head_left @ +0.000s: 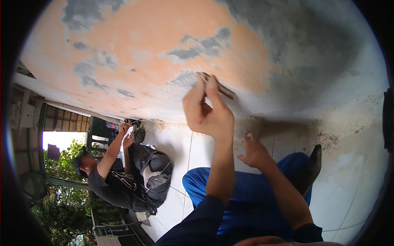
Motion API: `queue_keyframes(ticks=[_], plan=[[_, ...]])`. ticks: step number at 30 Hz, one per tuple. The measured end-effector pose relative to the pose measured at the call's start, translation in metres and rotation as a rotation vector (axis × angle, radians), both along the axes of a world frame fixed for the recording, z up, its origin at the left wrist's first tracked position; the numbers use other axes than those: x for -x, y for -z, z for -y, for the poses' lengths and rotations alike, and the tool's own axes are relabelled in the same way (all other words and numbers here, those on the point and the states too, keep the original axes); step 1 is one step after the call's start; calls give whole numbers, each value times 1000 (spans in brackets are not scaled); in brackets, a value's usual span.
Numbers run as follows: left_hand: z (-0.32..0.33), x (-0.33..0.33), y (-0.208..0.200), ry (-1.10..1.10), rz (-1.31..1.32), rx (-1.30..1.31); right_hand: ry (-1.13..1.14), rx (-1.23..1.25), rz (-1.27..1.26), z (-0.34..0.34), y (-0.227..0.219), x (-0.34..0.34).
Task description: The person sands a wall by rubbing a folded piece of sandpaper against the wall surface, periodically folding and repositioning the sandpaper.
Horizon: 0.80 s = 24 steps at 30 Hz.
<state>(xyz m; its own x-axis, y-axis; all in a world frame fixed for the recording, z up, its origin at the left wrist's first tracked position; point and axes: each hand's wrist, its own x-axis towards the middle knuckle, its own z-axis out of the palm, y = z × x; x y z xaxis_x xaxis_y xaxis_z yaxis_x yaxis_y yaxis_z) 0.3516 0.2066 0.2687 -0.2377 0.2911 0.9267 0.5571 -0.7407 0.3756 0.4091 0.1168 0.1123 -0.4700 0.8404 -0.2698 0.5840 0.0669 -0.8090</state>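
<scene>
My left hand (207, 112) is raised against the wall (143, 53) and grips a flat scraper (219, 87). Its blade lies on the wall where peach paint gives way to bare grey plaster. My right hand (252, 151) is lower and holds nothing. Its fingers are loosely spread at the foot of the wall, above the white tiled floor (176, 143). My bent knee in blue trousers (246, 192) lies under both forearms, and my dark shoe (314, 164) rests near the stained base of the wall.
Another person (131, 180) in dark clothes crouches at the left with both hands up at the same wall, holding a small tool (130, 130). Behind that person are a green chair (98, 131), a railing and trees (61, 192).
</scene>
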Motion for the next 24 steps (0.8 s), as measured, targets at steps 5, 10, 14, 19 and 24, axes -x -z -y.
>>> queue_keyframes(ticks=[5,10,14,19,24], plan=[[0,-14,-59,56,210,30,-1,-7,2,2,-3,-3],[0,1,32,-108,-50,-36,-32,-8,66,-4,7,0],[8,-6,12,0,127,133,-72,41,63,2,2,1],[3,-16,-22,148,290,49,-28,35,35,-2,-5,-5],[5,-9,26,14,154,40,-55,1,75,-3,6,0]])
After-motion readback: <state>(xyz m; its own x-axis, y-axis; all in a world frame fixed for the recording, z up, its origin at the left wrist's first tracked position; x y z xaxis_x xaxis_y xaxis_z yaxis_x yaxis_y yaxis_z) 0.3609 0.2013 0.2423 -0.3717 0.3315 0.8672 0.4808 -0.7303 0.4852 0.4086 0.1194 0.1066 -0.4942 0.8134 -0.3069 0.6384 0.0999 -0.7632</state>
